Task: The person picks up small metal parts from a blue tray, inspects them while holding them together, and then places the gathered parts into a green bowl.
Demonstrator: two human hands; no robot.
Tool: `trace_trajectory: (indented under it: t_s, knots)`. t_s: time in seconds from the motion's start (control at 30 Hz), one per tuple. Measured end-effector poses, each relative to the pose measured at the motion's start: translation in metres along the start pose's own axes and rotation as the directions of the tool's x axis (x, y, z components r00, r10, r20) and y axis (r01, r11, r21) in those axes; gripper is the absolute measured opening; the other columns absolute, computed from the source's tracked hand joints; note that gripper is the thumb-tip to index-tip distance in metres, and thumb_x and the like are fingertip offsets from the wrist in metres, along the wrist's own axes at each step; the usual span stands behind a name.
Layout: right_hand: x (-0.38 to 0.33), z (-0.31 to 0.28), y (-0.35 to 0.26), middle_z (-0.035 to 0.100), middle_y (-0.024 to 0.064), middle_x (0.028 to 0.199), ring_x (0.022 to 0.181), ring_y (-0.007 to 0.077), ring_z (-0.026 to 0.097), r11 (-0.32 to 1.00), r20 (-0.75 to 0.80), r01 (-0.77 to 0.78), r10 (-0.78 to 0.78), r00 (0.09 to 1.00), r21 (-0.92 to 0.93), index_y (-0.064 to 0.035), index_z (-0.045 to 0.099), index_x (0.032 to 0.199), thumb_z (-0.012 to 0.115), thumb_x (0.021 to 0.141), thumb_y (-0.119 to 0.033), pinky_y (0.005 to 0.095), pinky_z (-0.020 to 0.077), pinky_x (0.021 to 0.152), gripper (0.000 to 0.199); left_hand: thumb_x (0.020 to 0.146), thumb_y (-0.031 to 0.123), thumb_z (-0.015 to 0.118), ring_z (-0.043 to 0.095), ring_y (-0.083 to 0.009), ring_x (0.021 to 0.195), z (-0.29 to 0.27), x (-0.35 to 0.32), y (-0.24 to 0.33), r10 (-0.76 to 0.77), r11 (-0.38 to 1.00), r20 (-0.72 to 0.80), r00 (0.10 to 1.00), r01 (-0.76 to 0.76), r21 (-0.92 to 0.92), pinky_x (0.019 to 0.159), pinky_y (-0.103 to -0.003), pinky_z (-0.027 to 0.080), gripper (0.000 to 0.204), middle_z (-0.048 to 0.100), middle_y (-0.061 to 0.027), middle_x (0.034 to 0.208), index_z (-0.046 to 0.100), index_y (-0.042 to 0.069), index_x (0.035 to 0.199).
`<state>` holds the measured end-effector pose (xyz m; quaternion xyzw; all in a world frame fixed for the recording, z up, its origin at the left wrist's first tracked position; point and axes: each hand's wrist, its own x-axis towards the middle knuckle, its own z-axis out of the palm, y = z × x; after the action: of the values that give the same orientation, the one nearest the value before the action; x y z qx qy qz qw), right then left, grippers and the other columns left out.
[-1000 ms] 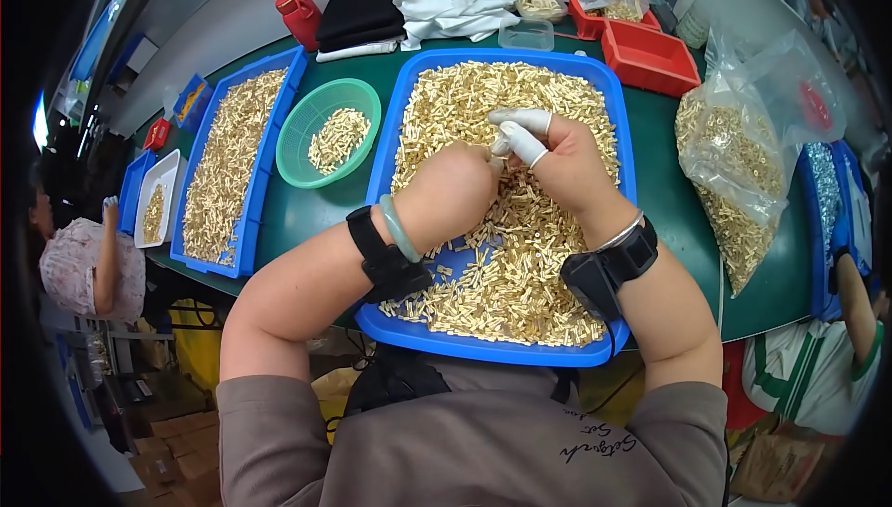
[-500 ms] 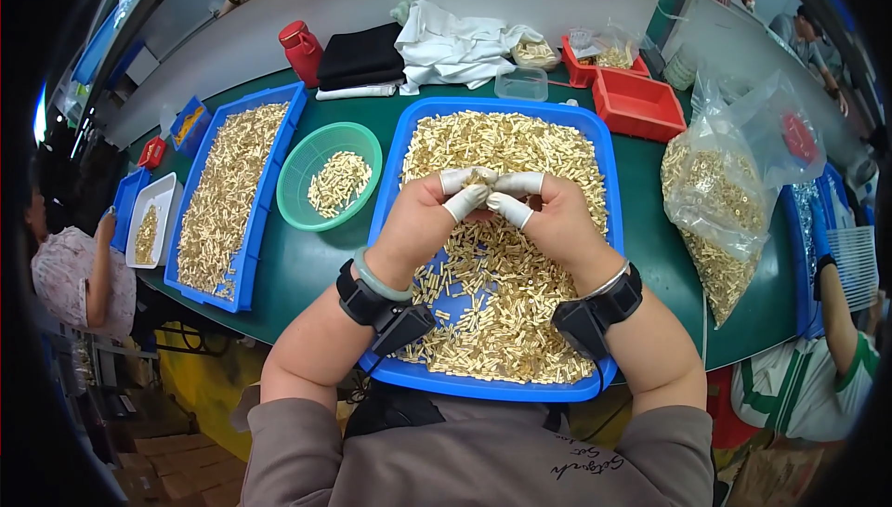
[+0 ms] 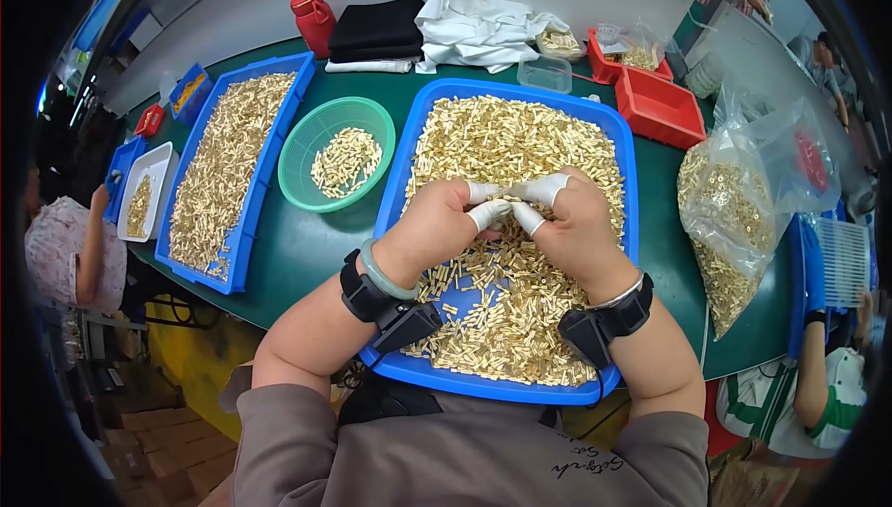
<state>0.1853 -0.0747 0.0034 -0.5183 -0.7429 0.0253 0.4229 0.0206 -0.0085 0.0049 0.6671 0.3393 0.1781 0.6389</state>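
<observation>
A large blue tray (image 3: 420, 96) in front of me is heaped with short brass-coloured tubular parts (image 3: 520, 140). Over its middle, my left hand (image 3: 446, 223) and my right hand (image 3: 578, 228) meet fingertip to fingertip. White finger cots cover the thumbs and forefingers. Both hands are closed in a pinch; whatever lies between the tips is too small and covered to make out. Just left of the tray stands a round green plastic basket (image 3: 295, 168) with a smaller heap of the same parts (image 3: 347, 161).
A second blue tray (image 3: 243, 228) of parts lies left, beyond it a white tray (image 3: 165, 165). At right leans a clear bag (image 3: 729, 200) of brass parts. Red bins (image 3: 662, 115), white cloth (image 3: 474, 28), black cloth (image 3: 376, 28) and a red flask (image 3: 314, 22) line the back. Co-workers sit both sides.
The view has shifted slightly, moving the trays and basket in the picture. My hands stay joined over the tray. Brass bits that showed between my fingertips are now hidden.
</observation>
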Motion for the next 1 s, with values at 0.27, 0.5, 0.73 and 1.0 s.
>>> trace_trajectory:
  t_s: [0.27,0.5,0.73,1.0]
  knots:
    - [0.003,0.001,-0.006,0.061,0.0064,0.077,0.07,0.0191,0.055,0.986,0.044,-0.069,0.063,0.997,0.155,-0.0057,0.062,0.096,0.062,0.07,-0.003,0.029,0.0433,0.064,0.026,0.085,0.01,0.052,0.058,-0.009,0.067,-0.003,-0.002,0.002,-0.009,0.992,-0.018,1.0,0.007,-0.129,0.061,-0.022,0.049,0.016,0.061,-0.0031,0.082,0.059,0.0,0.095]
    - [0.003,0.001,-0.005,0.061,0.0072,0.085,0.079,0.0176,0.056,0.945,0.03,-0.129,0.125,0.992,0.3,-0.0042,0.061,0.098,0.061,0.073,-0.003,0.0277,0.0439,0.07,0.025,0.087,0.016,0.05,0.059,-0.0123,0.065,-0.011,-0.001,-0.001,-0.027,0.915,0.139,0.99,0.081,-0.396,0.061,-0.025,0.051,0.019,0.06,-0.0044,0.079,0.059,0.001,0.094]
    - [-0.001,-0.001,0.002,0.061,0.0073,0.089,0.084,0.017,0.055,0.883,0.149,-0.161,0.106,0.983,0.44,-0.0035,0.062,0.098,0.059,0.075,0.0,0.0267,0.044,0.072,0.024,0.087,0.019,0.051,0.06,-0.0137,0.069,-0.013,-0.002,-0.002,0.01,0.851,0.313,0.95,0.156,-0.501,0.062,-0.027,0.053,0.021,0.06,-0.0061,0.082,0.058,0.0,0.093]
    - [0.005,0.001,0.004,0.061,0.0075,0.092,0.087,0.0196,0.055,0.878,0.139,-0.069,0.003,0.99,0.474,-0.0041,0.061,0.099,0.056,0.076,0.0,0.0296,0.0437,0.076,0.024,0.086,0.02,0.051,0.06,-0.0133,0.07,-0.015,-0.001,-0.004,-0.031,0.814,0.312,0.95,0.205,-0.543,0.06,-0.026,0.052,0.021,0.06,-0.0064,0.082,0.058,0.001,0.092]
